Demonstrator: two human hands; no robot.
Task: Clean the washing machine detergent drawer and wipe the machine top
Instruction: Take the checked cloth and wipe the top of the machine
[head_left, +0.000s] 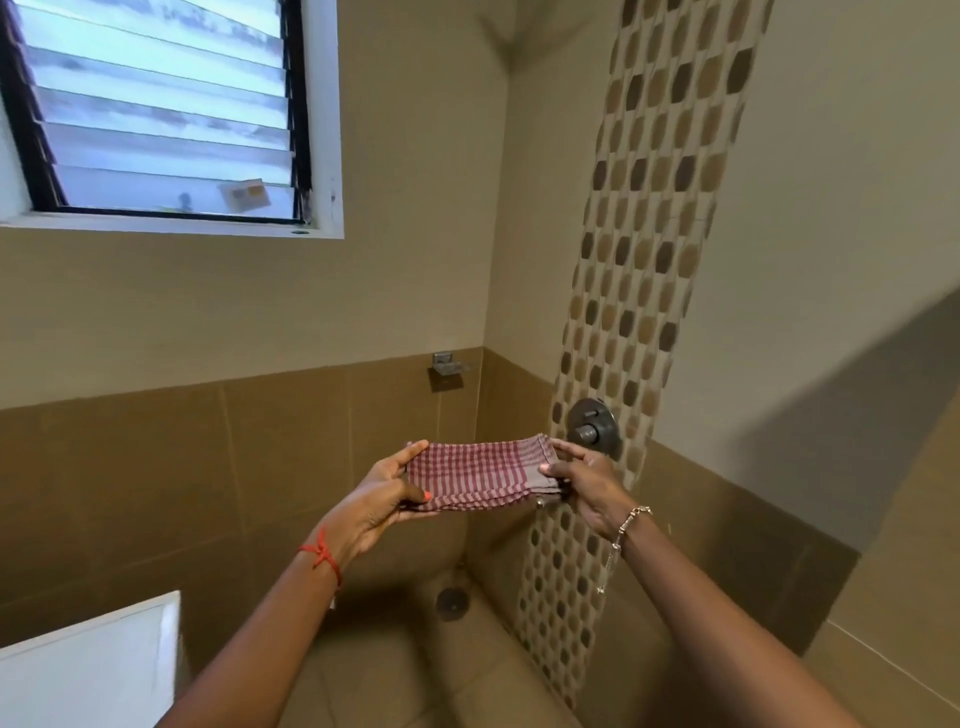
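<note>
A folded red-and-white checked cloth (478, 474) is stretched flat between both hands, in front of a tiled bathroom corner. My left hand (382, 496) grips its left end, thumb on top and fingers beneath. Its right end is pinched by my right hand (584, 480), thumb over the folded edge. A white corner of what may be the washing machine (98, 660) shows at the bottom left, below and left of my left arm. No detergent drawer is in view.
A metal shower mixer valve (592, 427) sits on the mosaic tile strip just behind the cloth. A small soap holder (447, 370) is fixed to the back wall. A floor drain (453, 601) lies below. A louvred window (156, 109) is at the upper left.
</note>
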